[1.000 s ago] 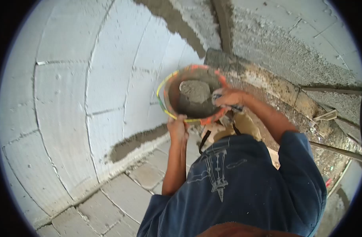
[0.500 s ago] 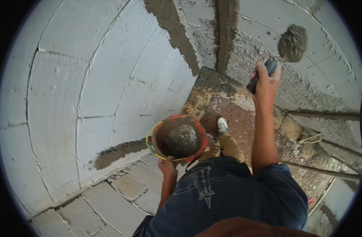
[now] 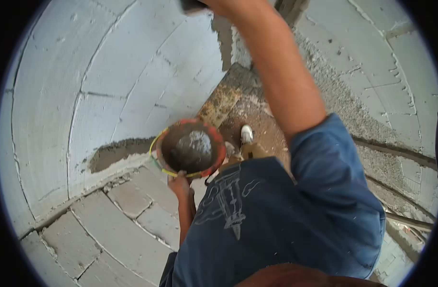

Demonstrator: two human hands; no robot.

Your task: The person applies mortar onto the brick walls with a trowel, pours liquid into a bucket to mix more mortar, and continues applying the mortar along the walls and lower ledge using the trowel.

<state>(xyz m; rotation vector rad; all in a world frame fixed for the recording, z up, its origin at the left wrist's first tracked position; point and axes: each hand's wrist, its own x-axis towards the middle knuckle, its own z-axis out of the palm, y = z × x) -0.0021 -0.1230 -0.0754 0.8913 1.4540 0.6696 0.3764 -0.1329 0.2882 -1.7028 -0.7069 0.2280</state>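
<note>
My left hand (image 3: pixel 179 185) is closed on the near rim of an orange bucket (image 3: pixel 220 149) with a yellow edge. Inside the bucket sits wet grey mortar (image 3: pixel 192 149). At the top edge of the view, my right hand (image 3: pixel 223 6) is partly cut off and blurred. Its fingers wrap round the dark handle of a trowel (image 3: pixel 192 5), whose blade lies outside the view. Behind that hand stands the white block wall (image 3: pixel 166 43), with a rough band of mortar (image 3: pixel 222 43) down its corner side.
A mortar patch (image 3: pixel 118 154) marks the wall's lower part. Pale blocks (image 3: pixel 118 229) lie below at left. My shoe (image 3: pixel 247 134) stands on a worn brown board (image 3: pixel 247 112). Dark bars (image 3: pixel 396 149) run along the right, beside another block wall (image 3: pixel 391 91).
My right hand has swung up and left with the trowel, from the right-hand wall towards the left one. The mortar-loaded blade has left the view. The bucket appears further left.
</note>
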